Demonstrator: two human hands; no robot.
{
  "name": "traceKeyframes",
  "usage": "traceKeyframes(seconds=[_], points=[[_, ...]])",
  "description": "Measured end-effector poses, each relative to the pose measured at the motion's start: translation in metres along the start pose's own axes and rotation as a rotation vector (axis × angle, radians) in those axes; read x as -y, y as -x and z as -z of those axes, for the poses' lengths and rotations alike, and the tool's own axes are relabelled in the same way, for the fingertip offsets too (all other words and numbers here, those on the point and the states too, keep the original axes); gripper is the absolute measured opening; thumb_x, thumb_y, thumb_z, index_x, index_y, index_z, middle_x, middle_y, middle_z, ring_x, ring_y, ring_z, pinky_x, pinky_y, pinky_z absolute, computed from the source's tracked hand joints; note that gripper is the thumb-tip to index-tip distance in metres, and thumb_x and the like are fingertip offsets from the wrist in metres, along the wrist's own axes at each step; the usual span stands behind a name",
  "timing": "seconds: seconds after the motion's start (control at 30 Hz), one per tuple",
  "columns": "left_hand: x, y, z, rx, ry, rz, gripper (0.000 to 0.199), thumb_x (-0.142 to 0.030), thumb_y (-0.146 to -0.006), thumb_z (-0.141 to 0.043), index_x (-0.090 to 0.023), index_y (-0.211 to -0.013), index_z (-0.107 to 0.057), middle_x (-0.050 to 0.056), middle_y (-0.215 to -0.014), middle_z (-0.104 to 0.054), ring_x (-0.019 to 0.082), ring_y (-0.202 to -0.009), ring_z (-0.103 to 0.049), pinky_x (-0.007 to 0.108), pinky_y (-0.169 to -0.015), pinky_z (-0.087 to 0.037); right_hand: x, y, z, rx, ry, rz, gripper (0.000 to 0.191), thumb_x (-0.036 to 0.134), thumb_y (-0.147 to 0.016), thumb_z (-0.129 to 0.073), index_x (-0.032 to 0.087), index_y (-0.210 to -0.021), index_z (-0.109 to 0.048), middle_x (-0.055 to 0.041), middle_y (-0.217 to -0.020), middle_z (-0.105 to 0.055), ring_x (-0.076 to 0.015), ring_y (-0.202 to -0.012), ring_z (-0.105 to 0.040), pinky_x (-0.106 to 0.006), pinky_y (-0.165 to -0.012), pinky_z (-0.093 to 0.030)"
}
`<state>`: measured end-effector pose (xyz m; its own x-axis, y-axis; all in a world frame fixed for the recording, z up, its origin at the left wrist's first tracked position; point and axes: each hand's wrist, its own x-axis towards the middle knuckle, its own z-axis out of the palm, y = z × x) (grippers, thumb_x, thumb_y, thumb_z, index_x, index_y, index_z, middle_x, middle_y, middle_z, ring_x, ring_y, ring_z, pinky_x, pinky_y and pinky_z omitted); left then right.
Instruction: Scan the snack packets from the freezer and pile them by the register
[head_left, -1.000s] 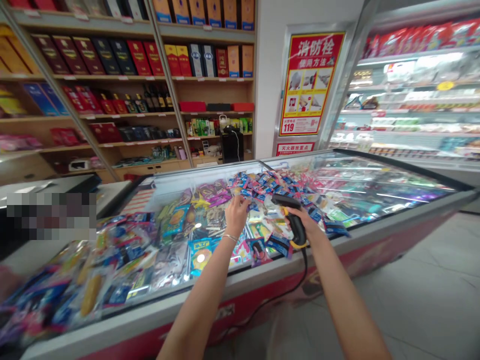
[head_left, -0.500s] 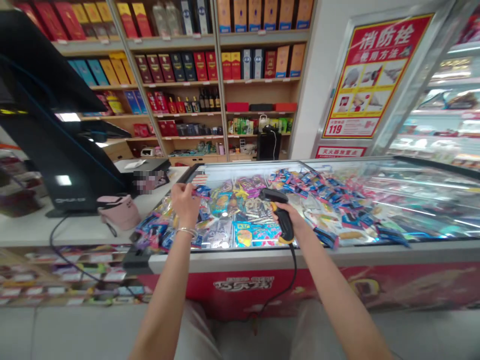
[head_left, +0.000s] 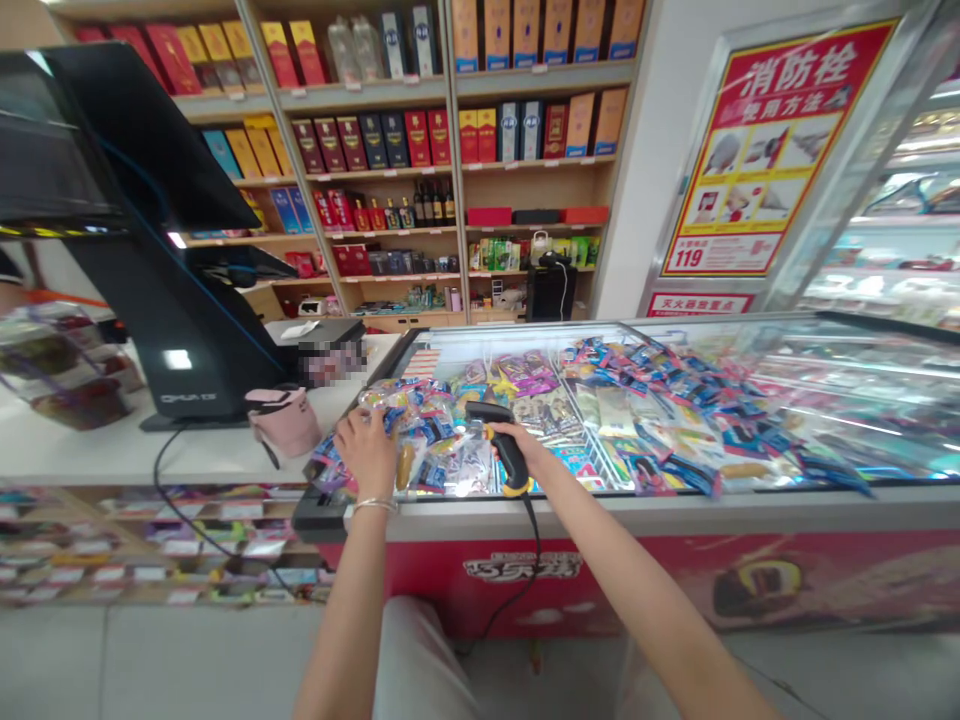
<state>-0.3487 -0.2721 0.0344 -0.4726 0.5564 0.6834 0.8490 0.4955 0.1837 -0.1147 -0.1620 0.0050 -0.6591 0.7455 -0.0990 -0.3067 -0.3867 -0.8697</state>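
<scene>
My left hand (head_left: 366, 452), a bracelet at its wrist, rests over a pile of snack packets (head_left: 431, 430) at the left end of a glass-topped chest freezer (head_left: 637, 515). Its fingers are spread across the packets, and none is plainly lifted. My right hand (head_left: 528, 450) is wrapped round the grip of a black and yellow barcode scanner (head_left: 513, 466). The scanner's head points left over the packets, and its cable hangs down the freezer's front. A second heap of blue and red packets (head_left: 675, 400) lies on the right side of the glass.
A white counter (head_left: 217, 465) on the left bears a black checkout terminal (head_left: 187, 370), a pink cup-shaped bag (head_left: 289, 425) and stacked clear tubs (head_left: 75, 390). Shelves of boxed bottles (head_left: 390, 140) stand behind, beside a red fire-hydrant poster (head_left: 776, 150).
My left hand has come down from a raised pinch onto the packets, its fingers spreading. My right hand has brought the scanner left, closer to the left hand. The view has shifted left.
</scene>
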Motion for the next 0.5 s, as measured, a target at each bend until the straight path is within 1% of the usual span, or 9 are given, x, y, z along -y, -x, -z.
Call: traceKeyframes(seconds=[0.1, 0.17, 0.23, 0.3, 0.4, 0.5], points=[[0.000, 0.010, -0.002, 0.037, 0.070, -0.044, 0.043, -0.021, -0.086, -0.046, -0.018, -0.127, -0.059, 0.018, -0.133, -0.053, 0.034, -0.121, -0.045, 0.051, -0.101, -0.034, -0.006, -0.005, 0.003, -0.008, 0.023, 0.018, 0.027, 0.034, -0.062, -0.077, 0.017, -0.079, -0.062, -0.0009, -0.064, -0.064, -0.0108, -0.046, -0.054, -0.023, -0.043, -0.045], [-0.002, 0.017, -0.002, 0.039, 0.128, -0.040, 0.054, -0.019, -0.085, -0.045, -0.017, -0.139, -0.048, 0.017, -0.137, -0.052, 0.032, -0.127, -0.043, 0.051, -0.108, -0.029, -0.007, -0.004, 0.003, -0.017, 0.038, 0.024, 0.030, 0.034, -0.061, -0.077, 0.017, -0.080, -0.062, -0.0004, -0.063, -0.063, -0.0110, -0.046, -0.054, -0.023, -0.043, -0.044], [-0.007, 0.026, -0.001, -0.003, 0.190, 0.003, 0.064, -0.018, -0.084, -0.042, -0.015, -0.147, -0.034, 0.017, -0.140, -0.050, 0.030, -0.133, -0.040, 0.051, -0.113, -0.023, -0.007, -0.002, 0.000, -0.030, 0.040, 0.038, 0.032, 0.034, -0.060, -0.078, 0.017, -0.081, -0.061, 0.0003, -0.062, -0.063, -0.0110, -0.045, -0.054, -0.023, -0.042, -0.044], [-0.013, 0.036, -0.001, -0.058, 0.241, 0.031, 0.067, -0.019, -0.085, -0.039, -0.015, -0.151, -0.026, 0.016, -0.145, -0.045, 0.029, -0.138, -0.035, 0.052, -0.116, -0.018, -0.006, 0.002, -0.004, -0.027, 0.035, 0.059, 0.033, 0.034, -0.059, -0.079, 0.017, -0.081, -0.060, 0.0005, -0.062, -0.063, -0.0110, -0.045, -0.054, -0.023, -0.042, -0.044], [-0.021, 0.046, -0.001, -0.101, 0.275, -0.001, 0.065, -0.024, -0.087, -0.039, -0.017, -0.150, -0.028, 0.014, -0.152, -0.037, 0.028, -0.143, -0.027, 0.053, -0.118, -0.013, -0.004, 0.006, -0.008, -0.004, 0.024, 0.092, 0.032, 0.035, -0.060, -0.078, 0.017, -0.079, -0.059, -0.0001, -0.065, -0.064, -0.0105, -0.045, -0.054, -0.023, -0.042, -0.044], [-0.023, 0.049, -0.003, -0.099, 0.283, -0.023, 0.063, -0.028, -0.088, -0.040, -0.017, -0.149, -0.031, 0.014, -0.153, -0.035, 0.029, -0.144, -0.024, 0.055, -0.117, -0.010, -0.003, 0.009, -0.010, -0.003, 0.015, 0.104, 0.033, 0.036, -0.060, -0.078, 0.017, -0.078, -0.058, 0.0003, -0.064, -0.064, -0.0103, -0.045, -0.053, -0.024, -0.043, -0.044]])
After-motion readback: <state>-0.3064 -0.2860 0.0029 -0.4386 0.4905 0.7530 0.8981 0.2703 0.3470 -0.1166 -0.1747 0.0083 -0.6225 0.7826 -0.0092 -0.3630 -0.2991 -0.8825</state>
